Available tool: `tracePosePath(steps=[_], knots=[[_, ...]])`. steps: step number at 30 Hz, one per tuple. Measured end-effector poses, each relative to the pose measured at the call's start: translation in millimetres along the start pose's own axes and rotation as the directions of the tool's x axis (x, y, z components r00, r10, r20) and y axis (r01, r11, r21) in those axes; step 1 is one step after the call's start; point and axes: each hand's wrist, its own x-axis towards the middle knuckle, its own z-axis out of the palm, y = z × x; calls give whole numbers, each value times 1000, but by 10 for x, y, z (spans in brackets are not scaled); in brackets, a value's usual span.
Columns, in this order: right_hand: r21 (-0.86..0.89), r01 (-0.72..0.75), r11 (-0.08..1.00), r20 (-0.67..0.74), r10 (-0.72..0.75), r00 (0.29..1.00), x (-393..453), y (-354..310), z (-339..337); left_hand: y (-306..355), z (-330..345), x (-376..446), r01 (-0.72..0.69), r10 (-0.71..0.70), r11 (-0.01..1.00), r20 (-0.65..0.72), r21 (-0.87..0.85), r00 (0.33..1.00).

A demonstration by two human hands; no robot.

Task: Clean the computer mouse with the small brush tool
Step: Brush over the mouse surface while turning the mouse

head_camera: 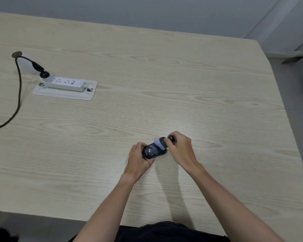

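A dark computer mouse (153,151) with pale markings lies on the light wood table (147,93), tipped a little to one side. My left hand (138,159) grips its near-left end and hides that part. My right hand (180,149) holds the small brush tool (162,143) by its dark round handle. The brush's pale lilac head rests against the far end of the mouse.
A white power strip (66,83) sits in a white recessed tray at the left, with a black plug and a dark cable (18,95) running off the left edge. The table's right edge lies close to my right arm, with grey floor beyond.
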Motion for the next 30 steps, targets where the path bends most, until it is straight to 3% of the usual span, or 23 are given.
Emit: tracePosePath(steps=[5,10,15,21,26,28,30], knots=[[-24,129,991,237,-120,964,-42,-32,98,8,-7,4,18,-17,1000,5,-26,1000],[-41,82,996,-9,-83,997,26,-10,83,-6,-5,17,9,-9,1000,7,3,1000],[-1,115,993,252,-111,961,14,-43,79,-9,-6,35,29,-29,999,17,-28,999],[-73,129,989,13,-128,992,36,-8,69,-4,-31,64,54,-52,998,41,-28,998],[-15,175,984,208,-168,964,-38,-21,55,20,-43,86,60,-59,998,42,-34,997],[-76,198,977,181,-182,967,-34,18,62,31,-49,87,51,-51,998,36,-26,998],[-104,171,980,58,-166,984,-23,38,47,66,-68,80,44,-44,999,21,-4,999]])
